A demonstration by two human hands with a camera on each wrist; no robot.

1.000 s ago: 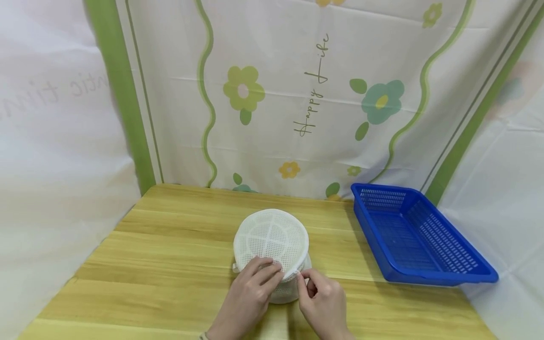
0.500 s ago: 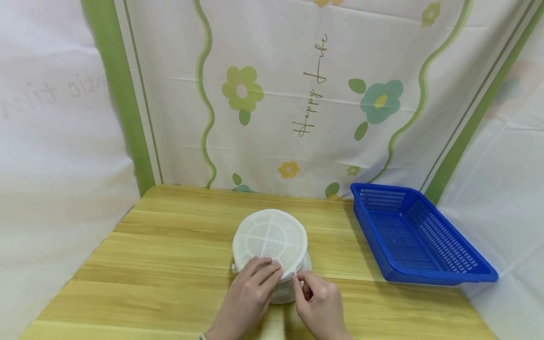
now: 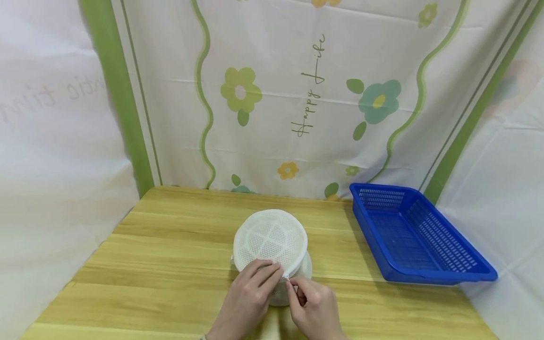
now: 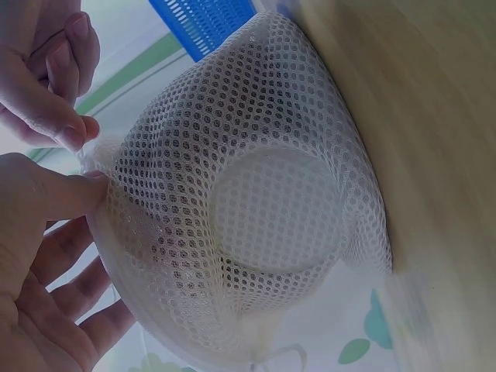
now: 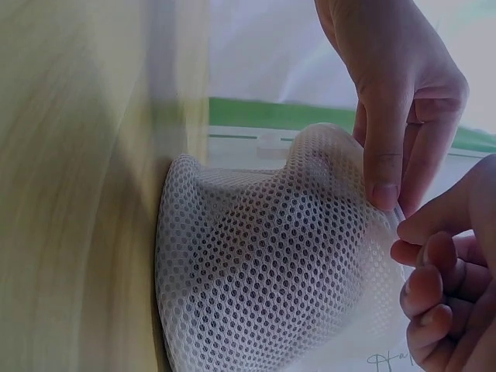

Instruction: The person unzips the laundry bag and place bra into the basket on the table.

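Observation:
A round white mesh laundry bag (image 3: 270, 236) stands upright on the table, with a stiff rim round its top and a zipper along it. My left hand (image 3: 250, 293) grips the near rim, fingers over the top and thumb (image 4: 66, 194) against the mesh side. Just to its right, my right hand (image 3: 315, 304) pinches the small zipper pull (image 3: 287, 278) between thumb and forefinger, the other fingers curled in. In the left wrist view a pale round shape (image 4: 279, 209) shows in the mesh side; what it is I cannot tell.
A blue plastic basket (image 3: 382, 250) with slotted walls stands at the right of the wooden table (image 3: 170, 264). Behind hangs a white curtain (image 3: 272, 94) printed with flowers, and further white cloth encloses both sides.
My right hand has moved a little left and nearer along the rim with the zipper pull. The bag's top has turned slightly. My left hand stays almost in place.

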